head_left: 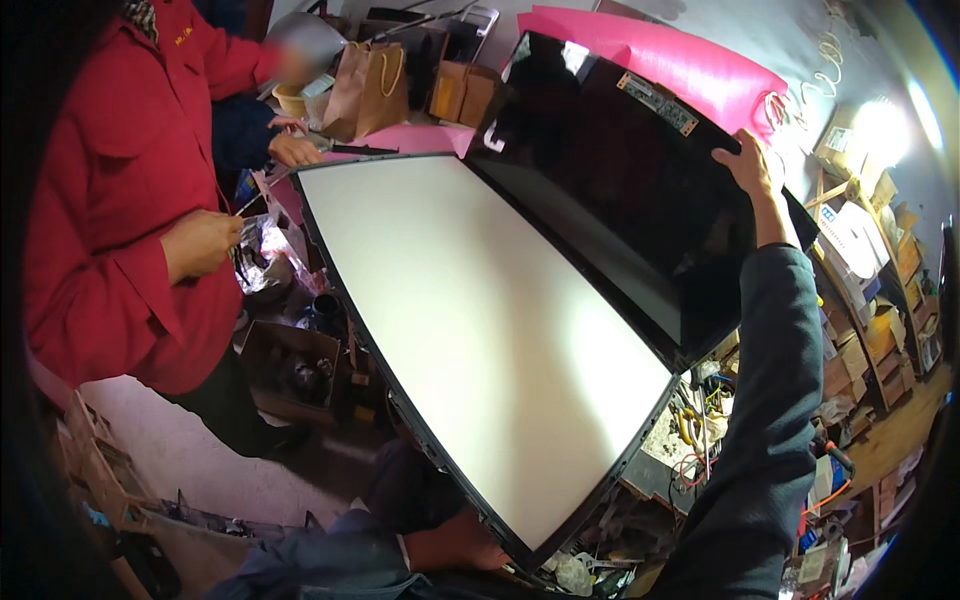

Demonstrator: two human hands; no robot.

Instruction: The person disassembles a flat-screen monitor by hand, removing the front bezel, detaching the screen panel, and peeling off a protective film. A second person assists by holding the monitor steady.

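I see the white panel [450, 300] beside the tilted black screen [610, 190], whose edge the right hand [752, 172] clamps. The left hand [455, 543] is by the panel's near corner, hold hidden; one-sided support could crack the screen.

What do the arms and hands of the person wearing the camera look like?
The right sleeve is long, dark grey and wrinkled, with no markings that I can see. The right hand has no glove. The left sleeve looks bluish grey, and the left hand is bare too.
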